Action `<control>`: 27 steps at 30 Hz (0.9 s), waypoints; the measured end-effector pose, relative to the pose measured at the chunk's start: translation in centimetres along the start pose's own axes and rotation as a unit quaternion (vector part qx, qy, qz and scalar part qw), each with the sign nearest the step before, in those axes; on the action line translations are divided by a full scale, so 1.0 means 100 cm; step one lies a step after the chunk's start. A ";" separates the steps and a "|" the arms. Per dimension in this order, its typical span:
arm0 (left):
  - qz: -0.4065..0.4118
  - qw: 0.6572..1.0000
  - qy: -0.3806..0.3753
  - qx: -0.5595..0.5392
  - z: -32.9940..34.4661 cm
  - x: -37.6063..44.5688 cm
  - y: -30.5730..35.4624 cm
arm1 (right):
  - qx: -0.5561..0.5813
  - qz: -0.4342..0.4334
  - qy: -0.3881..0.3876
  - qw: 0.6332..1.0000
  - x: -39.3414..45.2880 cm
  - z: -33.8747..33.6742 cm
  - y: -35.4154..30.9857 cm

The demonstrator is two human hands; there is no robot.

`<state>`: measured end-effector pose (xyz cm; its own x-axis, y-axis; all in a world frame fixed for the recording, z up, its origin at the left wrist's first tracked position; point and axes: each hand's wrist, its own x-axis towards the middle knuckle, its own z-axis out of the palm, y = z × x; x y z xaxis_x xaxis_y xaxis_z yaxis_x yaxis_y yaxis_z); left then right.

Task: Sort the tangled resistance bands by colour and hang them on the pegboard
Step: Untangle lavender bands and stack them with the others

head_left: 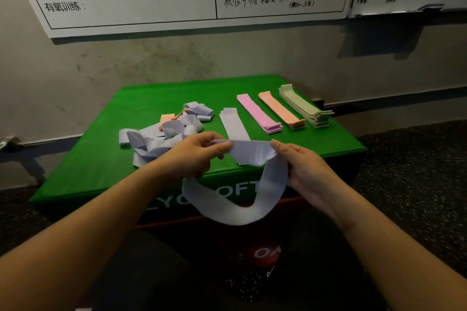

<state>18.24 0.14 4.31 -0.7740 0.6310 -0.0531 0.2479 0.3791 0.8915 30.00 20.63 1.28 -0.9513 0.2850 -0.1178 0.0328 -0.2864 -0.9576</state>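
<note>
Sorting stage. At frame centre, the left hand (194, 153) and right hand (300, 166) each pinch the top edge of a lavender band (242, 207) between thumb and fingers, its loop sagging below the front edge of the green surface (106, 164). Left of centre lies the tangled pile (164, 131), mostly lavender with one peach strip. To the right, flattened stacks run in a row: lavender stack (233, 124), pink stack (257, 113), peach stack (281, 111), green stack (304, 106). The band appears light, limp and stretchy; it is best held at opposite edges and drawn flat. No pegboard is visible.
</note>
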 end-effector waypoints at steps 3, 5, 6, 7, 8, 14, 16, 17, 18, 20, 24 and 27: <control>-0.029 0.998 0.042 -0.037 0.004 0.004 -0.006 | 0.054 -0.001 -0.062 0.997 -0.003 -0.001 0.000; -0.053 0.993 0.048 -0.095 0.006 0.007 -0.010 | 0.088 -0.004 -0.103 0.991 -0.005 -0.003 -0.002; -0.062 0.990 0.045 -0.120 0.008 0.008 -0.010 | 0.098 -0.002 -0.119 0.988 -0.006 -0.005 -0.003; -0.067 0.987 0.045 -0.136 0.009 0.009 -0.010 | 0.098 0.001 -0.129 0.987 -0.007 -0.006 -0.004; -0.070 0.985 0.053 -0.148 0.010 0.010 -0.010 | 0.090 0.004 -0.132 0.987 -0.008 -0.006 -0.004; -0.075 0.960 0.091 -0.254 0.015 0.019 -0.011 | 0.026 -0.001 -0.057 0.998 -0.006 -0.002 0.000; -0.080 0.949 0.099 -0.290 0.016 0.020 -0.012 | -0.036 -0.018 -0.057 0.998 -0.009 0.000 -0.002; -0.082 0.952 0.098 -0.279 0.016 0.020 -0.014 | -0.067 -0.033 -0.051 0.996 -0.010 0.002 -0.004; -0.081 0.959 0.095 -0.256 0.016 0.019 -0.016 | -0.087 -0.048 -0.041 0.994 -0.011 0.004 -0.005; -0.076 0.974 0.078 -0.201 0.016 0.018 -0.021 | -0.096 -0.074 -0.029 0.992 -0.013 0.008 -0.009; -0.054 0.989 0.066 -0.123 0.022 0.013 -0.023 | -0.135 -0.119 -0.034 0.983 -0.013 0.015 -0.020; -0.036 0.991 0.066 -0.110 0.025 0.008 -0.024 | -0.136 -0.162 -0.024 0.977 -0.008 0.020 -0.028</control>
<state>18.46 1.43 1.00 -0.8585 0.5077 -0.0727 0.0686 0.2541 0.9647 30.06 19.34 4.58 -0.9382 0.2753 0.2096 -0.1985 0.0681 -0.9777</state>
